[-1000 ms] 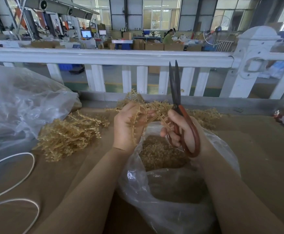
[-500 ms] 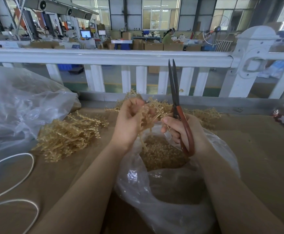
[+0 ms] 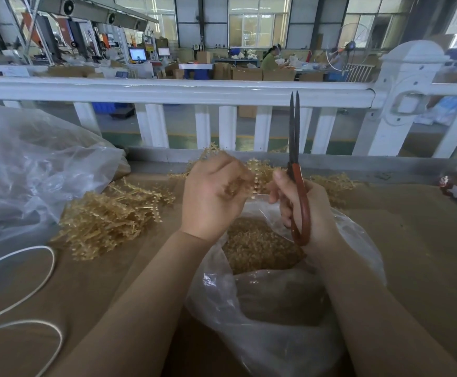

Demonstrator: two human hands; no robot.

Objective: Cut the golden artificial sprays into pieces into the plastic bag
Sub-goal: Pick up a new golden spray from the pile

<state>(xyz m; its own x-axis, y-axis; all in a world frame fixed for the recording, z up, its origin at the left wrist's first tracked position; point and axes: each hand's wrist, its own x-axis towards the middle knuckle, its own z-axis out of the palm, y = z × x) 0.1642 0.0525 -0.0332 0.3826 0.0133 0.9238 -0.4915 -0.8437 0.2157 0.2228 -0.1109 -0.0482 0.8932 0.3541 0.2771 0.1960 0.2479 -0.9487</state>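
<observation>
At the far left sits a big clear bag (image 3: 31,170), all puffy and crinkled, on the brown table (image 3: 412,240). Near it, at the left edge, a white cord (image 3: 18,289) makes loops on the table. Just right of the big bag lies a pile of golden sprays (image 3: 110,213), spiky and tangled, touching the bag's side.

Next comes the left hand (image 3: 212,197). Its fingers are curled in, and they grip a golden spray (image 3: 258,176) that pokes out on the right side of the hand. The picture is a bit blurry there, so how much of the spray sits inside the hand is hard to tell. The hand is up above the far rim of the plastic bag (image 3: 276,336).

That plastic bag is clear and open at the top, near the middle of the table, between the two arms. Inside it lies a heap of small golden pieces (image 3: 260,246).

Right of the spray is the right hand (image 3: 307,210). Its fingers are wrapped round the red handles of the scissors (image 3: 298,170). The dark blades point straight up and are almost closed, with only a thin gap at the tips. The thumb is close to the spray.

More golden sprays (image 3: 333,183) lie on the far side of the table behind the hands. Beyond them runs a white fence (image 3: 167,89).
</observation>
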